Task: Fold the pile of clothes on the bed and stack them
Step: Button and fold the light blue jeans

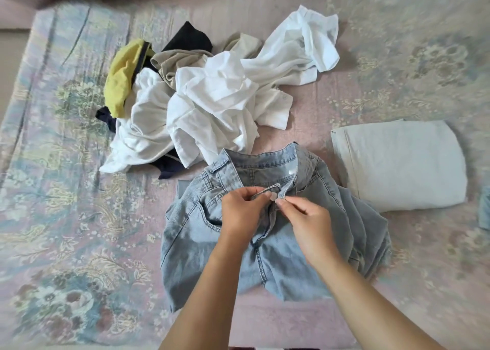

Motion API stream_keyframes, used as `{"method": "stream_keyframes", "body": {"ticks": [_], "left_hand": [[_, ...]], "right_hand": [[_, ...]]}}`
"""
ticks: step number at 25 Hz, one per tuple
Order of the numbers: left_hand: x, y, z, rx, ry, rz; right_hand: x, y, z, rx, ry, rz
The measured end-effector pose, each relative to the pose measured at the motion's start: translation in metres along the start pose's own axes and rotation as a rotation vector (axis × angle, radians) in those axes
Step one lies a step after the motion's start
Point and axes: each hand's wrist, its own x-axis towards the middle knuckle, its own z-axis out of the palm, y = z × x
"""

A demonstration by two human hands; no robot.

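Head view looks down on a bed (66, 230) covered with a pale floral spread, and by my reading the task is at an early stage. One cream garment (400, 164) lies folded flat on the right side of the bed, well apart from the heap; that appears to be the only finished piece, so no real stack exists yet. A sliver of blue cloth (484, 209) shows at the right edge, too cut off to tell whether it is folded

Light blue jeans (201, 233) lie front side up directly before the person, waistband towards the heap and partly bunched on the right. Both hands work at the fly: the left hand (242, 211) pinches the waistband tab by the button (273, 196) with curled fingers, and the right hand (310, 223) pinches the opposite edge of the waistband between thumb and forefinger. It looks like fastening the button before any fold is made, so the jeans themselves remain unfolded

Beyond the waistband sits the unsorted pile (212, 97): crumpled white shirts on top, a beige piece, a yellow one (119, 79), black and navy scraps showing beneath. A white hem touches the jeans' waistband, which could snag when the jeans get spread. Most of the work is left
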Motion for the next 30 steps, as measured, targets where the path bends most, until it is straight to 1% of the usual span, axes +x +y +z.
{"method": "stream_keyframes", "body": {"ticks": [2, 4, 5, 6, 8, 9, 11, 12, 15, 17, 18, 20, 21, 22, 23, 24, 26, 28, 30], "left_hand": [[-0.007, 0.004, 0.001, 0.002, 0.025, 0.027], [-0.012, 0.006, 0.001, -0.018, 0.007, 0.002], [-0.014, 0.007, 0.001, -0.043, -0.021, -0.029], [-0.016, 0.008, -0.001, -0.081, -0.054, -0.062], [-0.017, 0.007, -0.006, -0.149, -0.115, -0.104], [-0.018, 0.006, -0.007, -0.166, -0.141, -0.106], [-0.019, 0.001, -0.008, -0.143, -0.148, -0.087], [-0.02, -0.001, -0.008, -0.109, -0.129, -0.073], [-0.02, -0.008, -0.002, -0.006, -0.051, -0.008], [-0.024, -0.011, 0.004, 0.04, -0.002, 0.088], [-0.028, -0.012, 0.008, 0.13, 0.063, 0.191], [-0.039, -0.014, 0.015, 0.391, 0.288, 0.445], [-0.044, -0.015, 0.018, 0.479, 0.369, 0.53], [-0.048, -0.016, 0.02, 0.532, 0.38, 0.547], [-0.05, -0.016, 0.021, 0.555, 0.332, 0.509], [-0.051, -0.016, 0.021, 0.54, 0.275, 0.439], [-0.05, -0.013, 0.02, 0.426, 0.223, 0.304], [-0.046, -0.01, 0.02, 0.39, 0.223, 0.256], [-0.042, -0.011, 0.02, 0.447, 0.245, 0.252]], "right_hand": [[-0.008, -0.004, 0.001, -0.008, 0.01, -0.083], [-0.013, -0.005, 0.001, -0.033, 0.02, -0.113], [-0.013, -0.006, 0.0, -0.013, 0.023, -0.08], [-0.011, -0.007, -0.002, 0.059, 0.03, 0.004], [-0.004, -0.011, -0.005, 0.299, 0.0, 0.238], [0.0, -0.012, -0.007, 0.357, -0.025, 0.317], [0.004, -0.012, -0.01, 0.307, -0.089, 0.386], [0.004, -0.012, -0.01, 0.235, -0.126, 0.386], [0.002, -0.006, -0.011, -0.006, -0.207, 0.305], [0.0, -0.003, -0.009, -0.054, -0.166, 0.225], [0.0, -0.002, -0.008, -0.088, -0.134, 0.177], [-0.003, 0.001, -0.005, -0.208, -0.086, 0.077], [-0.006, 0.003, -0.004, -0.249, -0.066, 0.04], [-0.009, 0.004, -0.004, -0.273, -0.05, 0.01], [-0.012, 0.005, -0.005, -0.296, -0.039, -0.022], [-0.014, 0.005, -0.006, -0.315, -0.038, -0.053], [-0.017, 0.006, -0.01, -0.318, -0.052, -0.078], [-0.016, 0.006, -0.012, -0.273, -0.07, -0.062], [-0.016, 0.006, -0.012, -0.22, -0.077, -0.041]]}}
